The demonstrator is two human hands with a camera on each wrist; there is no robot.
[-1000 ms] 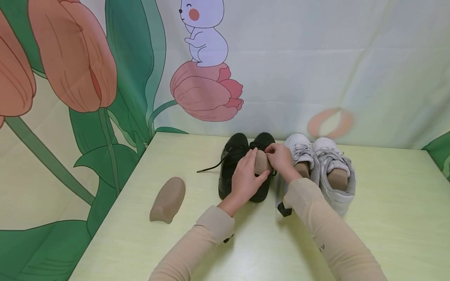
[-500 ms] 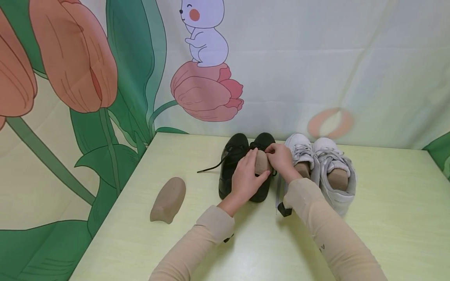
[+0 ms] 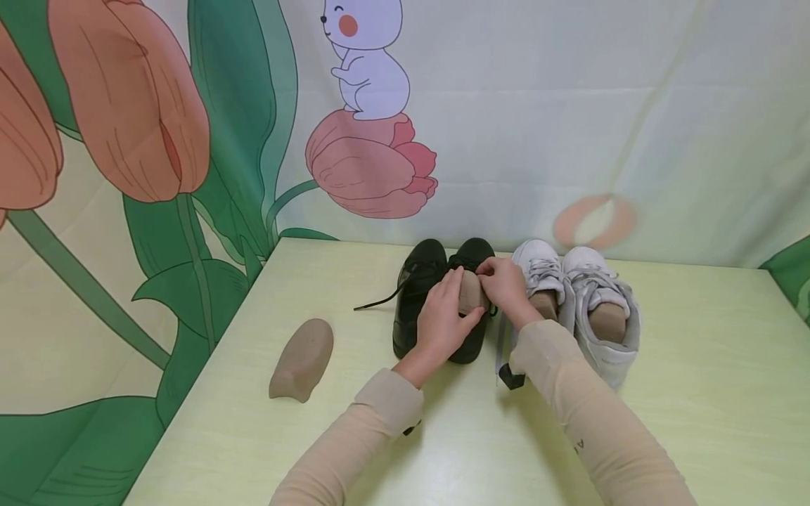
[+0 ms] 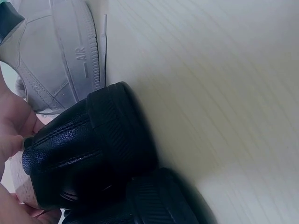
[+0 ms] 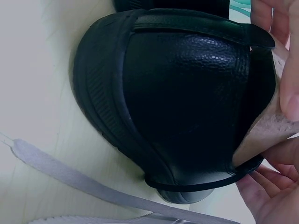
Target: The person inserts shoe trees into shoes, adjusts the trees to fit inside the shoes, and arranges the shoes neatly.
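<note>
My left hand (image 3: 439, 322) holds a brown moulded shoe insert (image 3: 470, 292), with its fingers along the left side and thumb on the right. The insert is partly inside the right-hand black shoe (image 5: 187, 93); its front end is hidden there. With curled fingers, my right hand (image 3: 506, 287) pinches the right edge of that shoe's opening beside the insert; the exact fingertip contact is partly hidden. Close on the left stands the other black shoe (image 3: 411, 309), a loose lace trailing from it. A second brown insert (image 3: 302, 360) lies on the table at the left.
A pair of white sneakers (image 3: 610, 358) stands just right of the black shoes, a brown insert (image 3: 607, 322) in each. A pale lace (image 5: 70, 175) hangs onto the table (image 3: 709, 393). Behind the table is a printed curtain (image 3: 506, 126).
The head view shifts very slightly. Both hands, the insert and the shoes stay in practically the same places.
</note>
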